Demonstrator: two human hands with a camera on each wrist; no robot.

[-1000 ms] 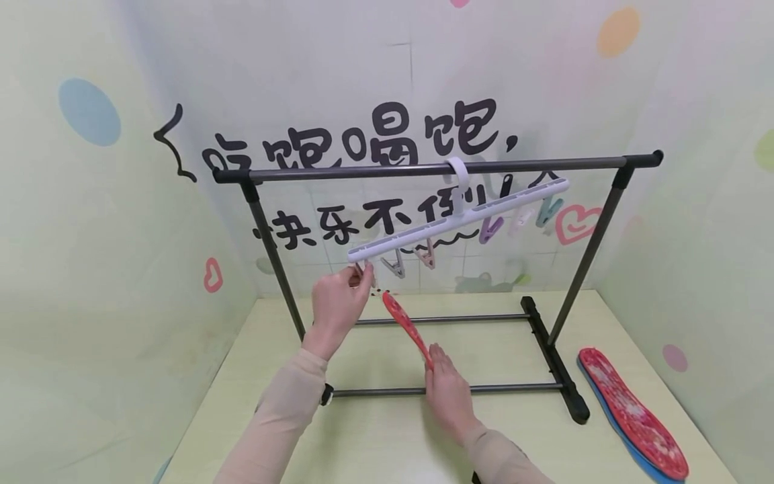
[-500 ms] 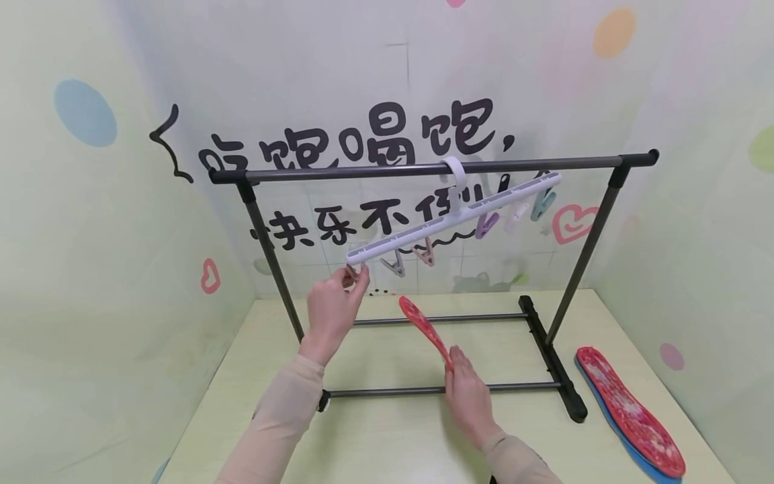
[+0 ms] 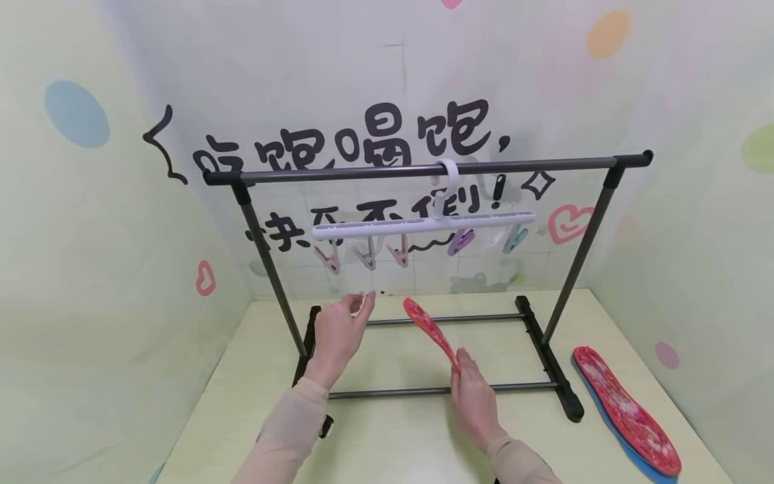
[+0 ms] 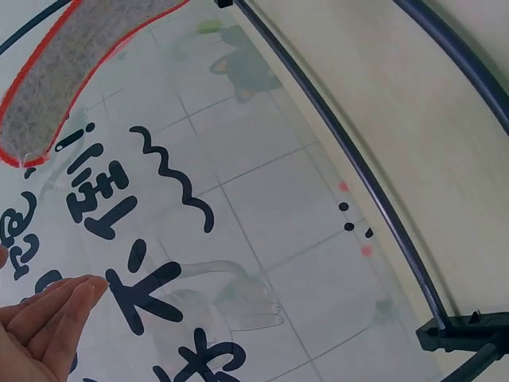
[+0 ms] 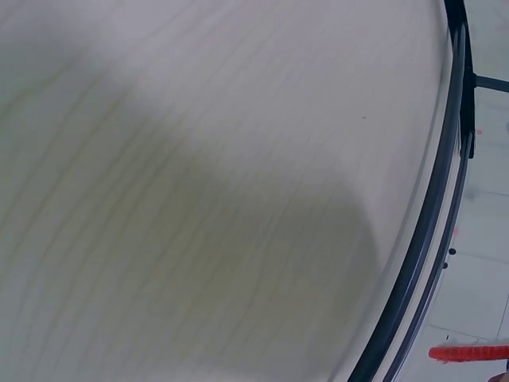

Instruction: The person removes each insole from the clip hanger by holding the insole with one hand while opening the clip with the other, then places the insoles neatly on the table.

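My right hand (image 3: pixel 474 400) holds a red-patterned shoe insole (image 3: pixel 431 329) by its lower end, with the other end tilted up and to the left. In the left wrist view the insole (image 4: pixel 60 72) shows a grey fuzzy underside with a red edge. Only its tip (image 5: pixel 469 353) enters the right wrist view. A pale lavender clip hanger (image 3: pixel 417 226) hangs nearly level from the rack bar, with several clothespins below it. Just under its left end is my left hand (image 3: pixel 340 333), apart from the pink clothespin (image 3: pixel 329 259). Its extended fingers (image 4: pixel 67 310) come together at the tips around nothing visible.
A dark metal rack (image 3: pixel 351 173) stands on the pale wooden table (image 3: pixel 387 437), its lower bars in front of and behind the hands. Another red insole (image 3: pixel 629 410) with a blue underside lies at the table's right. Patterned walls (image 3: pixel 121 282) enclose the sides and back.
My left hand has let go of the hanger's left clothespin and dropped slightly. The hanger has swung from tilted to nearly level. My right hand has moved the insole to the right.
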